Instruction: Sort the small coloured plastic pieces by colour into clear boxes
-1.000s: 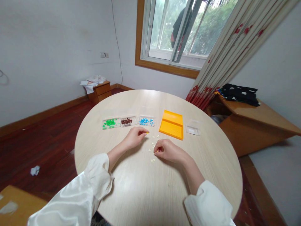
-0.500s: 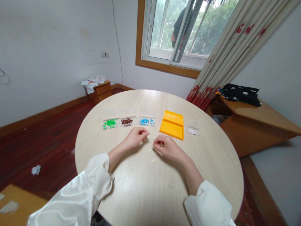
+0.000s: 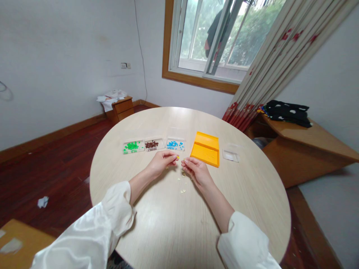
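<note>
My left hand (image 3: 162, 163) pinches a small yellow piece (image 3: 177, 157) between thumb and fingertips, just above the table. Facing it across a narrow gap, my right hand (image 3: 198, 170) is closed in a pinch too; a tiny pale bit shows at its fingertips, too small to name. Beneath and in front of the hands, several cream-coloured pieces (image 3: 183, 191) lie scattered on the table. Beyond the right hand lies an open orange case (image 3: 198, 151) with a few small yellowish bits in its near half.
Clear boxes of green pieces (image 3: 132, 146), brown pieces (image 3: 152, 144) and blue pieces (image 3: 174, 144) stand in a row beyond the left hand. Another clear box (image 3: 230, 155) sits right of the orange case. All rest on a round wooden table (image 3: 157, 231).
My right hand has risen from the loose pieces and moved forward beside the left fingertips. A yellow piece now shows in my left hand, and more cream pieces are visible below.
</note>
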`<state>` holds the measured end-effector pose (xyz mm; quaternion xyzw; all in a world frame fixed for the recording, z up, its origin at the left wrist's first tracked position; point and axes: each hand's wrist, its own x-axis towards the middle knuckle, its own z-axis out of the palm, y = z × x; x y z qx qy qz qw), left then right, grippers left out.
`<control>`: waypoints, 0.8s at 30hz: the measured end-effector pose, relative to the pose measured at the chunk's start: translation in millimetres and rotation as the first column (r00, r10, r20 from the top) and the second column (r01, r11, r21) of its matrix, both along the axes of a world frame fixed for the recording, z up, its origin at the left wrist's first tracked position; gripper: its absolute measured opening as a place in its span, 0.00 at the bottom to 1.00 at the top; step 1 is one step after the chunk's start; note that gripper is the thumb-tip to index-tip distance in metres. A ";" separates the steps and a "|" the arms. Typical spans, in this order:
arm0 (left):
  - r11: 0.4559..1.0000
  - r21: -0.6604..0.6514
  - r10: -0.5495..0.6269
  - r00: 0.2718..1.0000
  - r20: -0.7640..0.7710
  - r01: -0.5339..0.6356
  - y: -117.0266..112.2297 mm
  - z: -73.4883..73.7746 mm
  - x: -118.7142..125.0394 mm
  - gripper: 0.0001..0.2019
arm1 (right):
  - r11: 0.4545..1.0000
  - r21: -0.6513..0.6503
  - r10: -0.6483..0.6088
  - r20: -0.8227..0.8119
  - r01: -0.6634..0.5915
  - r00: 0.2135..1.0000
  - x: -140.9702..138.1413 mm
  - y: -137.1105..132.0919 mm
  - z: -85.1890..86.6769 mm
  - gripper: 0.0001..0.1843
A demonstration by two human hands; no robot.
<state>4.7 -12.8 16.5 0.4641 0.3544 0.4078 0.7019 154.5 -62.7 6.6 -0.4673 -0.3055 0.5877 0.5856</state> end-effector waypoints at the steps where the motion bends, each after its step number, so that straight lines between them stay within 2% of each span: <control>1: 1.000 0.012 0.015 1.000 0.006 -0.015 -0.1 -0.1 0.5 0.13 | 1.000 -0.005 0.002 -0.018 -0.002 1.000 -0.3 -0.1 -0.4 0.19; 6: 0.995 0.090 0.038 0.999 -0.003 -0.038 -1.7 -0.8 2.9 0.10 | 1.000 -0.005 -0.016 -0.083 0.016 0.996 -2.0 -0.8 -1.3 0.16; 12: 0.976 0.219 0.039 0.988 -0.153 -0.004 -2.4 -3.0 3.1 0.04 | 1.000 0.009 -0.021 -0.075 0.022 0.997 -3.3 -1.6 0.9 0.16; 20: 0.961 0.275 0.032 0.974 -0.223 0.032 -2.8 -3.7 2.5 0.06 | 0.997 0.064 -0.044 0.069 0.040 0.997 -8.3 -1.5 1.2 0.17; 24: 0.961 0.275 0.076 0.973 -0.220 -0.013 -1.3 -5.2 3.6 0.07 | 0.982 0.131 -0.154 0.166 0.133 0.974 2.8 1.8 6.0 0.16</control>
